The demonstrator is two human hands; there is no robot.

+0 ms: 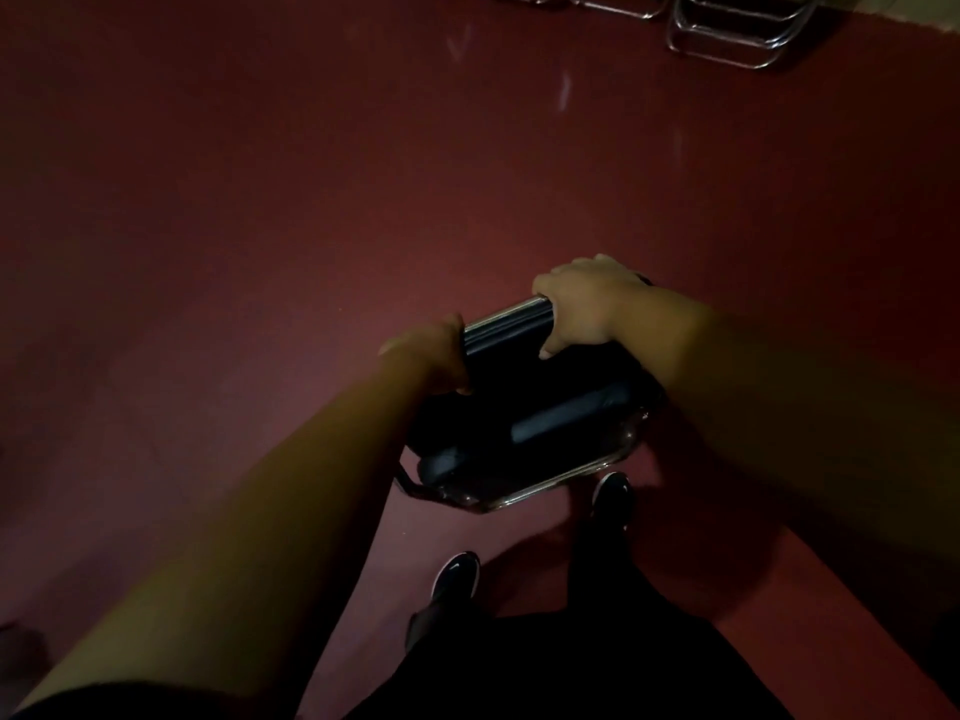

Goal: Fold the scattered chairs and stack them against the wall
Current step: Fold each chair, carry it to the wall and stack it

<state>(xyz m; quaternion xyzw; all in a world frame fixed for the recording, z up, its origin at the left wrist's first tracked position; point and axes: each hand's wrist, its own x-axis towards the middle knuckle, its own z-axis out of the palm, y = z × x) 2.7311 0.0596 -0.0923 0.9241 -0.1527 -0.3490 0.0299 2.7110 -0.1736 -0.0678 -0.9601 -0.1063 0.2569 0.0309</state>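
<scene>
Low at the centre of the red floor [260, 200], just ahead of the person's shoes [457, 574], a chair [545, 407] with black padding and a chromed tube frame, seen from above. Left hand [431, 350]: fingers curled round the left end of the chair's upper edge. Right hand [582, 304]: fingers wrapped over the top rail [504, 311], thumb pressed down against the padded face. Both hands thus hold the chair; neither is free. Dim light makes it uncertain whether seat and back are fully closed together, though they appear to lie nearly flat. Handling, as judged: the steel frame is rigid and moderately heavy, its polished tube likely slick, so a full wrap at two spread points on the rail suits it better than a pinch; the padding yields and offers poor purchase. Other chairs [737, 33] stand at the far edge, beside the wall [909, 13], well apart from the held one
</scene>
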